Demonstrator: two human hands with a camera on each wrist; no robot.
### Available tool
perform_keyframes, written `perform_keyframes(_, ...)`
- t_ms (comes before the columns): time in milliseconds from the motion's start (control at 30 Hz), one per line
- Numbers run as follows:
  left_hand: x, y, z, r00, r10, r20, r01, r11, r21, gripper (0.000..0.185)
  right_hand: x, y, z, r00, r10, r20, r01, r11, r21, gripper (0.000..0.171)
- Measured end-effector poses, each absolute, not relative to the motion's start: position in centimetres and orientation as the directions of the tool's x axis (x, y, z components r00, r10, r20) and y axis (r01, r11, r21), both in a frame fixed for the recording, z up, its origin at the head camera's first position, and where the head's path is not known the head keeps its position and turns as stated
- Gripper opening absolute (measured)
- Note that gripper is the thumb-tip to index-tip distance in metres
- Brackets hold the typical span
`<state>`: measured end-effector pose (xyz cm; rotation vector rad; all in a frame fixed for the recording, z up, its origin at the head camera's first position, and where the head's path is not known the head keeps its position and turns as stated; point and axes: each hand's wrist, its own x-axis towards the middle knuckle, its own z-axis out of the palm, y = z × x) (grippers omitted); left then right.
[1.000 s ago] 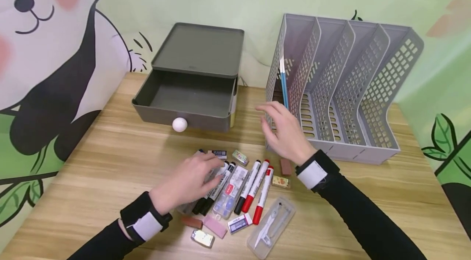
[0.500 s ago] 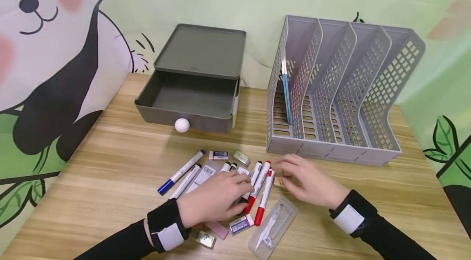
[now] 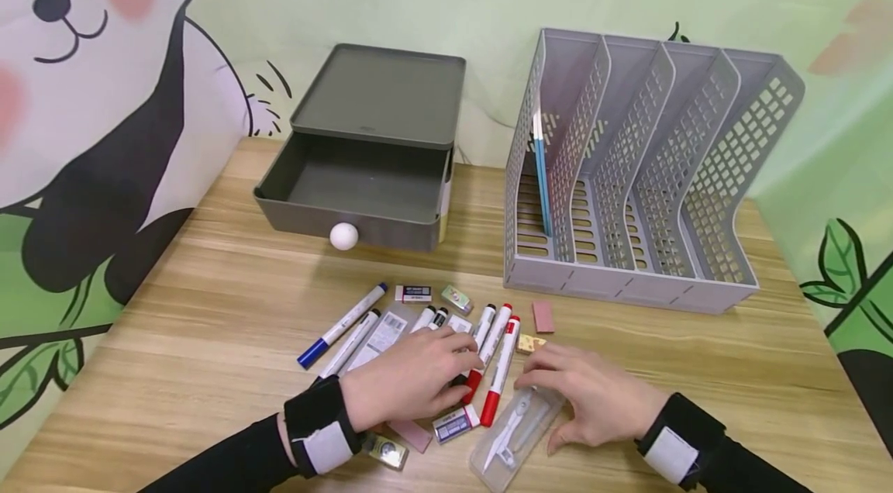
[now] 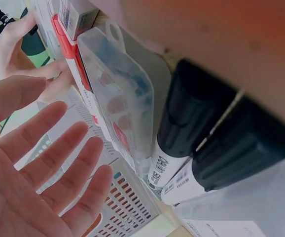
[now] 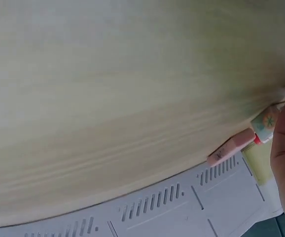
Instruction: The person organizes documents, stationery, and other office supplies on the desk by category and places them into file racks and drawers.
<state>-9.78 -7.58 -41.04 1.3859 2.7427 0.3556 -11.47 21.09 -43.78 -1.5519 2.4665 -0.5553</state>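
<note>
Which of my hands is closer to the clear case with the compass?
Right. The right hand is at the clear case, partly over its far end; the left hand is farther left, over the markers.

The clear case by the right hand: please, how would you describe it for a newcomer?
In the head view, go from the grey file rack down to the right hand. Beside it lies the long clear case. Unlike the neighbouring red-capped markers, it is see-through, with a white compass-like tool inside.

right hand (image 3: 591, 400) shifted to compass case (image 3: 504, 443), eraser (image 3: 543, 317) uncovered
</note>
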Motion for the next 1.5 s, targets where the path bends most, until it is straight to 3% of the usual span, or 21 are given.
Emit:
perform_keyframes(467,-10.0,-8.1,-40.8,-0.607,0.79,0.085,0.774,0.563,0.291,0.025,-10.9,21.5,-44.1,-0.44,-0.893,0.093,-0.84,0.373,-0.394,0.053)
perform_keyframes(800,-11.0,-8.5,-40.3,-0.643,0.757,0.116,0.698,0.517,0.496,0.024,-12.0,21.7,-42.9,-0.433,-0.822,0.37,-0.891,0.327,-0.315,0.059)
perform_keyframes(900,-11.1,-8.3,-40.4,-0.659,0.744,0.111,0.654,0.494,0.573,0.026,-12.7,21.6,-42.4,-0.45,-0.782,0.43,-0.889,0.35,-0.295,0.053)
perform_keyframes(1133,-11.0,-7.8,-40.4,-0.701,0.712,0.051,0.499,0.437,0.748,0.036,-13.7,20.9,-41.7,-0.399,-0.713,0.577,-0.917,0.327,-0.23,0.051)
perform_keyframes(1400,-10.9,-7.3,-40.2,-0.726,0.686,0.048,0.466,0.439,0.768,0.034,-14.0,20.0,-41.3,-0.341,-0.713,0.613,-0.938,0.3,-0.173,0.052)
perform_keyframes(1500,-10.9,-7.3,-40.4,-0.735,0.675,0.064,0.467,0.436,0.769,0.031,-14.0,19.7,-41.2,-0.365,-0.7,0.614,-0.93,0.311,-0.198,0.052)
